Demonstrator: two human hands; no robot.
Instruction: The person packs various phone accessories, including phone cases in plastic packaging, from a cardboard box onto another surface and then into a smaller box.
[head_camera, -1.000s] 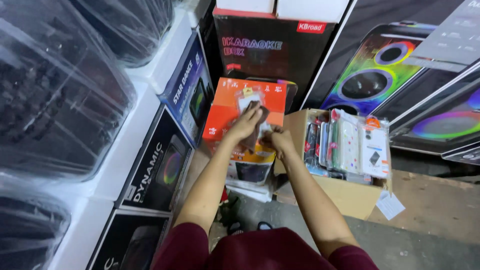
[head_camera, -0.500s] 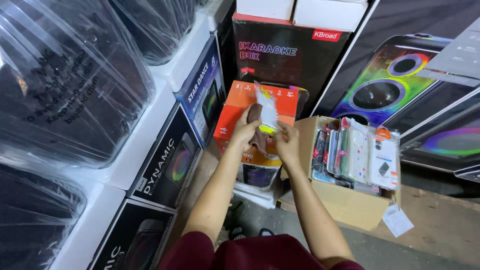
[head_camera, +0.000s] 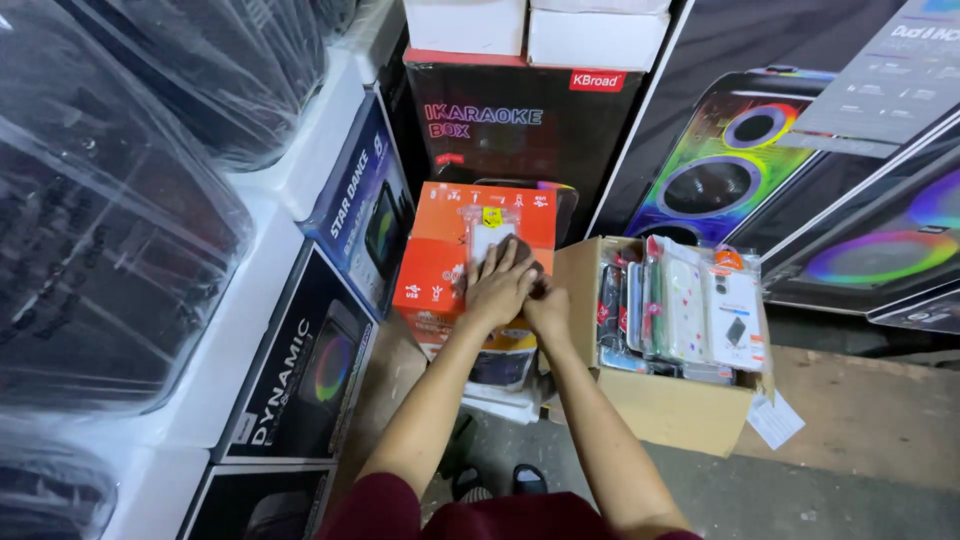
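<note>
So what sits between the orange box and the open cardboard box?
In the head view, only the person's right hand sits between the orange box and the cardboard box.

The orange box (head_camera: 470, 250) is printed cardboard with a slight gloss. The flat packet (head_camera: 487, 232) on it looks like clear, shiny plastic. The open carton (head_camera: 670, 405) is plain brown cardboard, matt and a little rough. The packets (head_camera: 690, 310) inside it seem wrapped in glossy plastic film. The floor (head_camera: 860, 420) is dull and rough.
</note>
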